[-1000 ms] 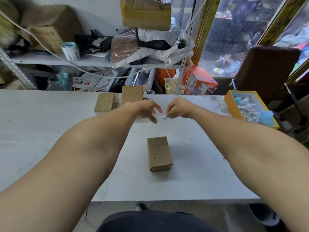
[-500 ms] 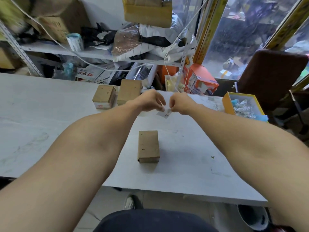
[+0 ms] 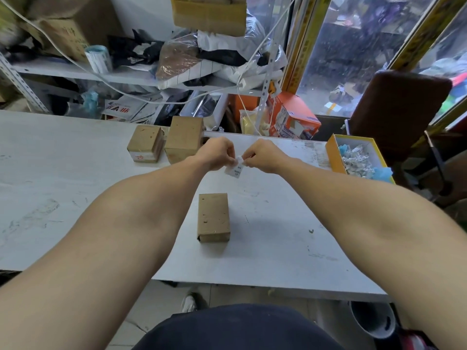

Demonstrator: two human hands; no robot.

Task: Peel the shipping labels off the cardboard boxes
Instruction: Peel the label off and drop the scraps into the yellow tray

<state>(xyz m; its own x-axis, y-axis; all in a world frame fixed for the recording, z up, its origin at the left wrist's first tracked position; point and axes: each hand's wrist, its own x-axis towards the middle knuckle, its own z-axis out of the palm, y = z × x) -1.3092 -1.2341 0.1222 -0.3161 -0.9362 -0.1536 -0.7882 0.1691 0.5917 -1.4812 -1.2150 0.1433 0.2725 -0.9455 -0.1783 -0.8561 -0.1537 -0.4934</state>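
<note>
A small white shipping label with black print hangs between my two hands above the table. My left hand and my right hand both pinch its upper edge, fingertips almost touching. Below them a brown cardboard box lies on the white table, its top bare. Two more cardboard boxes stand at the table's far edge: the left box shows a white label with red marks on its front face, the right box stands taller.
A yellow tray with crumpled paper scraps sits at the table's right edge. Cluttered shelves, bags and an orange carton lie behind the table. A brown chair stands at the right, a bin under the table's corner.
Both hands have closed together on the label, which now hangs down with its print showing. The view has tilted a little; the box below has not moved on the table.
</note>
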